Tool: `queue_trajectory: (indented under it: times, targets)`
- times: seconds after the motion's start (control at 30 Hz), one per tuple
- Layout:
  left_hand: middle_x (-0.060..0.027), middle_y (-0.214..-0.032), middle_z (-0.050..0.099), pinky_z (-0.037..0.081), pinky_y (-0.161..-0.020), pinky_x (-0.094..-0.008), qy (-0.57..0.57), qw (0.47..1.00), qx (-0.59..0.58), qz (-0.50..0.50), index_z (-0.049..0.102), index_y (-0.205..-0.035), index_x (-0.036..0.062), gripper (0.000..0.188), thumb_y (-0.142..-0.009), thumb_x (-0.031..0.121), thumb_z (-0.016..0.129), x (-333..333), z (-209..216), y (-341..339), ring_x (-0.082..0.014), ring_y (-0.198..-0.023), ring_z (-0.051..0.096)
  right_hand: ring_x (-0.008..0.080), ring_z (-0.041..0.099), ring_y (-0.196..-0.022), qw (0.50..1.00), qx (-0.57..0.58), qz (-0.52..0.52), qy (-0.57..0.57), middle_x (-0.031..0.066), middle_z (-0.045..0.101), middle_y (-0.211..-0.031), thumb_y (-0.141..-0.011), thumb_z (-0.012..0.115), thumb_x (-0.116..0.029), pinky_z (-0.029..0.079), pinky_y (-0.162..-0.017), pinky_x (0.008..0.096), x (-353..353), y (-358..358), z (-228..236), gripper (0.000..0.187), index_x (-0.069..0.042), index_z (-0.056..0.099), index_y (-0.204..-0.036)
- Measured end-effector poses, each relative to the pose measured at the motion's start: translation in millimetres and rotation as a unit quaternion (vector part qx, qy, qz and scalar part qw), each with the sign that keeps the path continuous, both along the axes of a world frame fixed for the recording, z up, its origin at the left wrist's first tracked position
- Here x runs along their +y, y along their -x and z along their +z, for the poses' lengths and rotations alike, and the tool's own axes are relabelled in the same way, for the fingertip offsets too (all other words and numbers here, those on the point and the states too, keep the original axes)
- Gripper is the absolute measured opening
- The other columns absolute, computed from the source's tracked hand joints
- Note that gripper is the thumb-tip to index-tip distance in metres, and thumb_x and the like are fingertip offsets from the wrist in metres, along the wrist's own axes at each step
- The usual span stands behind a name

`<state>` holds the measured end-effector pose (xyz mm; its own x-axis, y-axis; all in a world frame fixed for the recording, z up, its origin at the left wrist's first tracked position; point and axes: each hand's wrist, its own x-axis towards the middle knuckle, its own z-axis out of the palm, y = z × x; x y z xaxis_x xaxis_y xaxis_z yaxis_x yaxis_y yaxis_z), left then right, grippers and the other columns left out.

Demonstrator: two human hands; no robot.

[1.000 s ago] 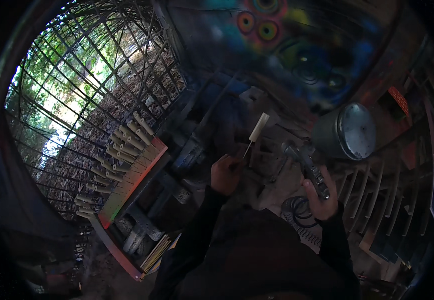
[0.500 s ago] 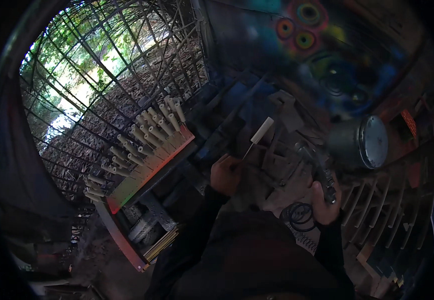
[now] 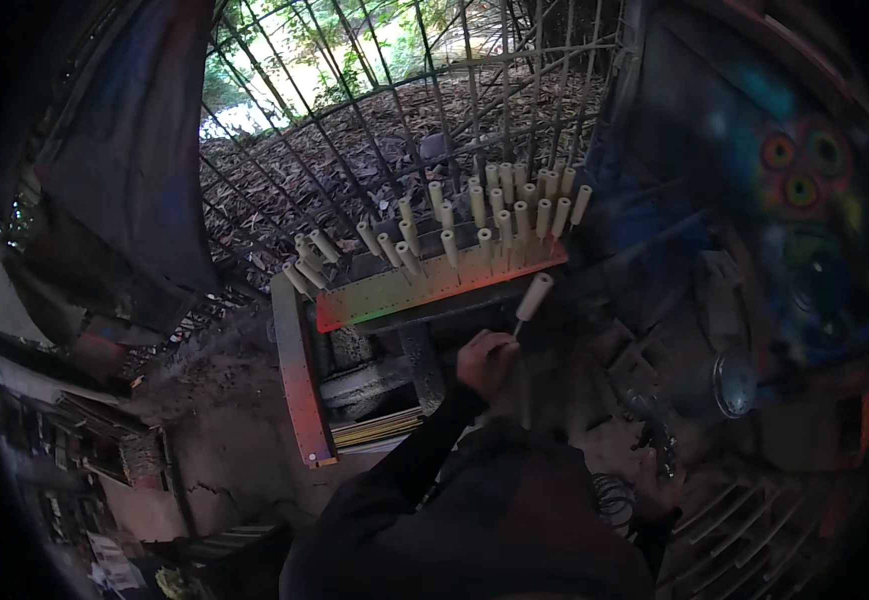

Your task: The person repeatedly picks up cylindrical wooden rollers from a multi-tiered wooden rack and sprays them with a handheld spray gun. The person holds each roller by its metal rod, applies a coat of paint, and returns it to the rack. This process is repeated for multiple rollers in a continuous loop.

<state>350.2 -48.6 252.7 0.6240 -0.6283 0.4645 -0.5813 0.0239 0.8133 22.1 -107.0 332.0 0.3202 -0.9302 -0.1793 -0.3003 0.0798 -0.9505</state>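
Observation:
My left hand (image 3: 485, 364) pinches the thin stick under a pale hollow cylinder (image 3: 534, 298), which stands tilted up and to the right. Lower right, my right hand (image 3: 659, 490) is wrapped around a dark metallic spray gun (image 3: 659, 442); its details are dim. Black coiled hose (image 3: 612, 498) hangs beside that hand. Beyond my left hand lies a long board (image 3: 435, 287), coloured orange-red and green, with small holes. Several similar pale cylinders (image 3: 449, 247) stand on thin sticks along it, close together at the right and looser toward the left.
A second painted board (image 3: 300, 380) runs toward me at the left, beside a bundle of thin sticks (image 3: 380, 430). A lattice of bars (image 3: 435, 100) rises behind the rack. At right are a metal canister (image 3: 733, 385), curved slats (image 3: 745, 525) and a spray-painted panel (image 3: 805, 220).
My view has swung left, so the rack now sits near the middle. My left hand with the cylinder is closer to the rack's right end. Both hands keep their holds.

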Motion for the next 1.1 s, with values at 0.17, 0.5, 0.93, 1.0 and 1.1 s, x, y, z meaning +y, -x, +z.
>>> queue_trajectory:
  times: [0.17,0.5,0.93,1.0,1.1]
  targets:
    - [-0.0113,-0.073,0.062,0.047,-0.062,-0.0272,-0.016,0.978,0.087,0.190,0.062,-0.081,0.0016,0.008,-0.082,0.007,0.067,59.9,-18.9,-91.8,-0.0139,-0.064,0.057,0.0190,0.058,-0.073,0.687,0.335,0.145,0.629,0.0151,0.059,-0.089,-0.087,0.065,-0.018,0.047,-0.059,0.0322,0.6,18.8,-54.9,0.032,0.001,0.057,-0.112]
    - [-0.0119,-0.069,0.062,0.047,-0.060,-0.0355,-0.097,0.969,0.045,0.224,0.063,-0.079,0.0058,0.013,-0.079,0.017,0.070,51.2,-70.9,-167.4,-0.0282,-0.064,0.062,0.0090,0.046,-0.044,0.992,0.086,0.034,0.087,0.0037,0.054,-0.067,-0.090,0.061,-0.026,0.036,-0.039,0.0245,33.2,-38.0,-36.2,0.025,-0.002,0.056,-0.092]
    - [-0.0062,-0.078,0.062,0.045,-0.063,-0.0397,-0.104,0.975,-0.060,0.184,0.060,-0.072,0.0074,0.012,-0.073,0.011,0.071,51.3,-65.3,-170.8,-0.0280,-0.071,0.059,0.0157,0.056,-0.078,0.998,0.043,0.043,-0.024,0.0100,0.061,-0.089,-0.091,0.054,-0.016,0.043,-0.070,0.0286,42.1,-46.6,-29.4,0.026,0.005,0.057,-0.106]
    - [-0.0065,-0.076,0.062,0.045,-0.063,-0.0394,-0.101,0.976,-0.065,0.180,0.060,-0.072,0.0069,0.013,-0.073,0.011,0.072,51.5,-64.4,-171.4,-0.0282,-0.070,0.059,0.0114,0.048,-0.056,0.999,0.022,0.025,0.005,0.0052,0.054,-0.071,-0.090,0.058,-0.023,0.036,-0.050,0.0259,40.9,-41.3,-46.0,0.026,0.001,0.054,-0.099]
    - [-0.0074,-0.075,0.061,0.045,-0.063,-0.0391,-0.115,0.978,-0.026,0.170,0.060,-0.072,0.0070,0.014,-0.072,0.012,0.073,53.3,-58.6,-171.3,-0.0276,-0.070,0.058,0.0087,0.043,-0.040,0.998,0.048,-0.001,0.051,0.0018,0.049,-0.057,-0.090,0.061,-0.027,0.031,-0.036,0.0241,39.3,-28.6,-74.1,0.027,-0.002,0.052,-0.094]
